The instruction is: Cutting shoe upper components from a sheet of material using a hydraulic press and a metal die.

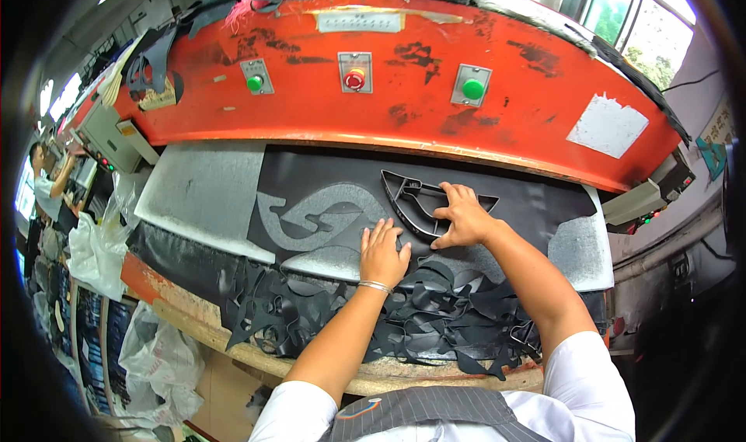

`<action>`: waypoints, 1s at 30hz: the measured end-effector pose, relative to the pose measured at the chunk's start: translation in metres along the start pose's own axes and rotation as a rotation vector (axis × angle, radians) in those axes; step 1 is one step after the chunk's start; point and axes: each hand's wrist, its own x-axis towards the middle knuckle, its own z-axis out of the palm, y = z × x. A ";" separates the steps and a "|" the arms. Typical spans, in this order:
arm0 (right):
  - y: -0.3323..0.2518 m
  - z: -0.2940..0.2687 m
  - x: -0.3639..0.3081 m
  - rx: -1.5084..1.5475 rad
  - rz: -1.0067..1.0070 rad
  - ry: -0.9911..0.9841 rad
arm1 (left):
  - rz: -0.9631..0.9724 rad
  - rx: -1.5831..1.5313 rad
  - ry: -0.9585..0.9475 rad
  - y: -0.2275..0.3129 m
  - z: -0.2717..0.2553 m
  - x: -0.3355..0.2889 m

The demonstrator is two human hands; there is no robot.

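A black sheet of leather-like material [311,168] lies on a pale grey cutting board [203,182], and curved cut-outs in it let the board show through. My right hand [465,218] grips a dark, curved metal cutting die [413,186] standing on the sheet, its thumb and fingers spanning the die's right part and hiding some of it. Just left of the die, my left hand [383,253] rests palm down with its fingers stretched out, at the edge of a cut-out. It holds nothing.
Across the back runs the press's orange beam [311,116], with two green buttons [472,89] and a red one [354,78]. Black scraps [326,318] heap along the front wooden edge [404,378]. Plastic bags [155,364] hang at the left; another person [50,186] stands farther off.
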 end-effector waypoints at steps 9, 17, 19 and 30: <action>-0.004 0.005 -0.016 -0.051 -0.003 -0.034 | 0.003 0.026 -0.021 0.007 -0.005 0.006; 0.003 0.061 -0.051 0.240 0.552 0.427 | -0.012 0.068 0.011 -0.002 -0.012 0.012; 0.004 0.062 -0.045 0.221 0.493 0.436 | -0.019 0.075 0.016 -0.005 -0.015 0.012; 0.006 0.059 -0.066 0.103 0.428 0.477 | -0.030 -0.003 -0.024 0.005 -0.010 0.007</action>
